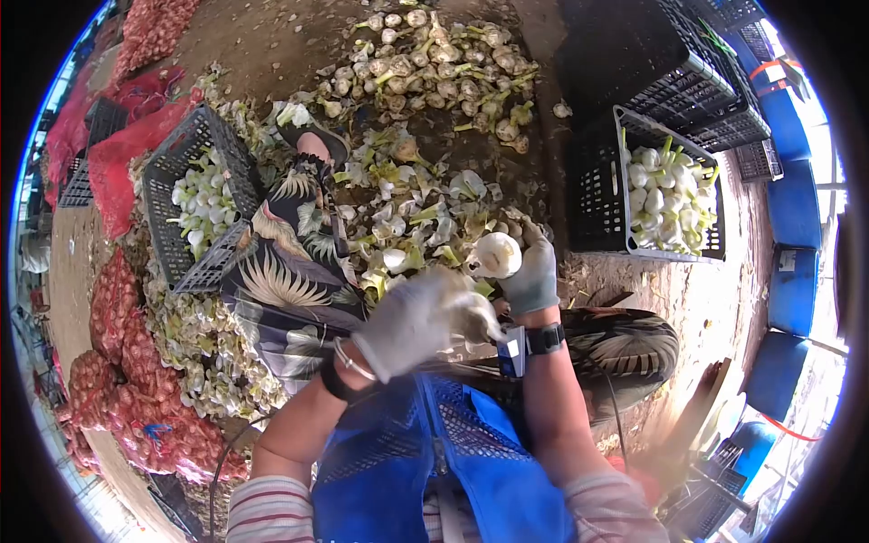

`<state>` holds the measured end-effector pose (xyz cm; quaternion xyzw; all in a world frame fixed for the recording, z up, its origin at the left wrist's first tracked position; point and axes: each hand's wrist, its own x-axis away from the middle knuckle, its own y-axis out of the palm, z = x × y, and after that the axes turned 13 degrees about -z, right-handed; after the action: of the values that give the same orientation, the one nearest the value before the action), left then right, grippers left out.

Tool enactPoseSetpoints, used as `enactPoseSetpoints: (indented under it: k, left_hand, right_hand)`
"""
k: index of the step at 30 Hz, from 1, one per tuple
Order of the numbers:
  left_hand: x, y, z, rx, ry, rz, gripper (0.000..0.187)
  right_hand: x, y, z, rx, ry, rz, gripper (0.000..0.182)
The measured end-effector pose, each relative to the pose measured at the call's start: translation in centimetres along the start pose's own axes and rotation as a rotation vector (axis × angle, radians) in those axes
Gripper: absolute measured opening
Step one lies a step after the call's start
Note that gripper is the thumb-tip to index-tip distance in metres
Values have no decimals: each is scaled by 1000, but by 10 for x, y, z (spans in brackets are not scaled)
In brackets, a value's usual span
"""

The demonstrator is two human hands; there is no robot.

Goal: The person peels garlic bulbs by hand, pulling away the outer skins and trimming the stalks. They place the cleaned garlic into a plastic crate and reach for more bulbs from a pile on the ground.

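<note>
A pale garlic bulb [499, 255] is held in my right hand [531, 276], which wears a whitish glove; its fingers curl behind and beside the bulb. My left hand [412, 324], also gloved, is just to the left and nearer my body, smeared by motion. Its fingers cannot be made out, nor whether it holds anything. A small blue and silver object [512, 352] lies against the inside of my right wrist, beside a black watch [545, 339]. Below and beyond the hands, loose garlic skins and leaves [407, 213] cover the ground between my legs.
A heap of untrimmed garlic [439, 72] lies on the ground ahead. To the left, a black crate [161, 172] holds cleaned bulbs; another black crate [593, 185] of bulbs stands right, near stacked crates [670, 81]. Red mesh sacks [154, 407] lie at far left.
</note>
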<state>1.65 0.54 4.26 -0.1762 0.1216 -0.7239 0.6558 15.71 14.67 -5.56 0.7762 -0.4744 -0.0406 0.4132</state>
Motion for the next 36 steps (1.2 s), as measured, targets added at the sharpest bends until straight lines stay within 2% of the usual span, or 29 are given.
enactPoseSetpoints:
  k: [1, 2, 3, 5, 6, 7, 8, 10, 11, 12, 14, 15, 16, 18, 19, 20, 22, 23, 24, 26, 27, 29, 30, 32, 33, 34, 36]
  left_hand:
    - [-1, -7, -10, -56, -194, -22, 22]
    - [-1, -12, -22, -121, -243, 17, 30]
    - [0, -18, -26, -56, -254, 22, 32]
    - [0, -22, -28, 10, -272, 27, 34]
    - [-5, -26, -14, -225, -172, 69, 33]
    - [-11, -27, -6, -457, -68, 108, 33]
    - [-17, -25, -5, -457, -70, 108, 33]
    - [-26, -21, -8, -563, 142, 55, 27]
    - [-27, -12, -19, -481, 137, 41, 22]
    - [-25, -9, -24, -477, 139, 41, 22]
    - [-18, -4, -33, -293, 172, 78, 26]
    - [-12, 5, -38, -299, 196, 79, 17]
    - [-3, 14, -42, -297, 193, 77, 17]
    - [9, 24, -44, 606, -133, 28, 7]
    - [11, 16, -49, 431, -175, 18, 22]
    - [6, 11, -53, 435, -177, 21, 22]
    - [-6, 0, -57, 350, -318, -168, 30]
    - [-8, 2, -54, 349, -320, -163, 30]
    - [-13, 8, -48, 477, -298, -90, 30]
    - [-20, 19, -39, 732, -246, 54, 29]
    - [-20, 19, -42, 688, -195, 52, 25]
    - [-13, 26, -40, 604, -215, 46, 23]
    - [-14, 24, -31, 515, -227, 51, 22]
    - [-18, 25, -28, 504, -188, 70, 15]
    - [-20, 24, -28, 150, 12, 107, 12]
    - [-22, 23, -27, -205, 211, 139, 12]
    - [-22, 24, -31, -147, 196, 121, 18]
  right_hand:
    - [1, 1, -1, 28, -29, -16, 18]
    - [0, 1, -3, 56, -58, -35, 19]
    - [-1, 1, -3, 57, -60, -35, 19]
    - [-2, 1, 0, -202, -2, -80, 19]
    - [-3, 2, 2, -332, 30, -103, 19]
    - [1, 17, -1, -244, 46, -47, 17]
    - [5, 33, -5, -244, 48, -46, 17]
    - [11, 55, -11, 178, 108, 39, 15]
    - [14, 49, -7, 390, 44, -96, 18]
    - [14, 40, -3, 394, 45, -93, 18]
    - [9, 18, 11, -577, 234, 61, 21]
    - [6, 3, 18, -467, 94, -69, 20]
    - [4, 4, 10, -297, 25, -54, 21]
    - [1, 7, -4, -154, -5, 15, 22]
    - [-2, 11, -9, -229, 8, 68, 21]
    - [1, 18, -10, -226, 12, 69, 21]
    - [11, 54, -14, 128, -89, 94, 21]
    - [7, 48, -2, 387, -225, 67, 21]
    - [16, 58, -6, 270, -191, -90, 23]
    - [16, 64, -9, 287, -209, -13, 24]
    - [15, 58, -10, 286, -210, -6, 24]
    - [14, 42, -10, 975, -255, -127, 19]
    - [14, 42, -8, 975, -253, -129, 19]
    - [17, 42, -1, -102, 37, -68, 28]
    - [10, 14, 10, -573, 166, -164, 28]
    - [10, 10, 9, -573, 168, -163, 28]
    - [6, 5, 6, -601, 188, -81, 26]
